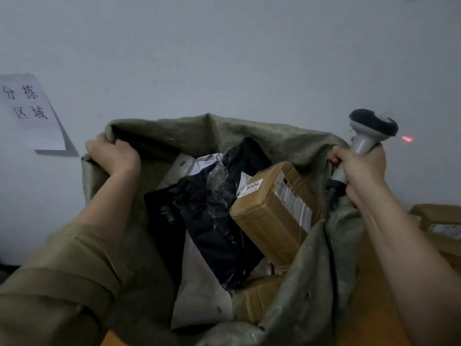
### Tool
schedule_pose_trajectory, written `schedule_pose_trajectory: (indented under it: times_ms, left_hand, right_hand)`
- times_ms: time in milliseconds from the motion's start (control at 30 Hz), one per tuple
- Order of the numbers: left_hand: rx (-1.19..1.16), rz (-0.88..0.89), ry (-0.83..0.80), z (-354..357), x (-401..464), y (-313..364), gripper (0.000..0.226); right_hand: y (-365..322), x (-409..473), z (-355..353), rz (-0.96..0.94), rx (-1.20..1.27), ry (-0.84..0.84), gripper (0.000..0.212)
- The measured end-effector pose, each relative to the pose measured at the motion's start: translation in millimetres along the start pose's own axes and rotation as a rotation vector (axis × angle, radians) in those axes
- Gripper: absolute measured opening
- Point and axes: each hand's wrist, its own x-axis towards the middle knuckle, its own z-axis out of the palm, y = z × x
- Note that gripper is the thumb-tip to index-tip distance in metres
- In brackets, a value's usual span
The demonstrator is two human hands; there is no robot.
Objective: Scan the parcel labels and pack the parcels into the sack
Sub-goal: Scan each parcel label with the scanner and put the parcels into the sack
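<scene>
Over at nine o'clock a paper sign [30, 113] with handwritten characters hangs on the wall. Just inboard of it the left hand [113, 156] is curled over the rim of the green woven sack [306, 270], fingers hooked into the fabric, pulling that side out toward ten o'clock.

Down in the open mouth lie the parcels: a black plastic mailer [212, 216] slumped across the middle, a pale grey mailer [199, 295] beneath it toward six o'clock, and a brown cardboard box [269, 216] with its long axis running from about five o'clock up to one o'clock, labels facing up.

The box lies nearer the right hand [361, 171], at two o'clock. That hand has its fingers wrapped round the grey handle of the barcode scanner [369, 136] and seems to pinch the sack's rim as well. The scanner's head points away at the wall, where a red dot [407, 139] glows.

More cardboard boxes [441, 226] wait at three o'clock, outside the sack, closest to the right hand; I reckon they come next.
</scene>
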Motion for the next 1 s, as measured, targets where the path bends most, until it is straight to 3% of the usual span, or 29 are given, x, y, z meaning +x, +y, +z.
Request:
schedule_pose_trajectory:
  times_ms: [100, 300, 433, 567, 667, 700, 767, 867, 1000]
  left_hand:
    - [0.110, -0.141, -0.163, -0.9, -15.5, -22.5, 0.034]
    - [0.266, -0.144, -0.387, -17.4, -62.1, -28.4, 0.033]
    - [0.323, -0.052, -0.396, -31.1, -88.8, -18.7, 0.045]
    - [0.283, 0.097, -0.462, -39.1, -114.7, -9.3, 0.042]
    - [0.254, 0.300, -0.726, -38.1, -143.5, -3.9, 0.013]
    - [0.299, 0.364, -0.865, -39.7, -156.7, -1.8, 0.015]
    - [0.459, 0.467, -1.099, -47.0, -186.0, 3.8, 0.031]
    - [0.546, 0.509, -1.224, -58.2, -228.4, 6.9, 0.042]
    - [0.652, 0.377, -1.526, -76.3, -274.6, -8.0, 0.042]
  right_hand:
    - [10.0, -3.6, -7.5, 0.127, -0.063, 0.003, 0.033]
    - [28.1, -28.3, -26.5, 0.269, -0.019, -0.109, 0.029]
    - [26.3, -33.4, -51.4, 0.245, -0.213, -0.079, 0.026]
    - [22.9, -32.6, -85.0, 0.247, -0.387, -0.042, 0.024]
    - [41.4, -15.7, -115.5, 0.312, -0.513, -0.098, 0.062]
    - [38.7, -23.9, -120.8, 0.353, -0.541, -0.128, 0.074]
    - [35.4, -44.0, -125.3, 0.405, -0.538, -0.159, 0.066]
    - [51.0, -60.7, -133.1, 0.449, -0.556, -0.205, 0.054]
    - [83.6, -74.8, -134.3, 0.519, -0.461, -0.229, 0.054]
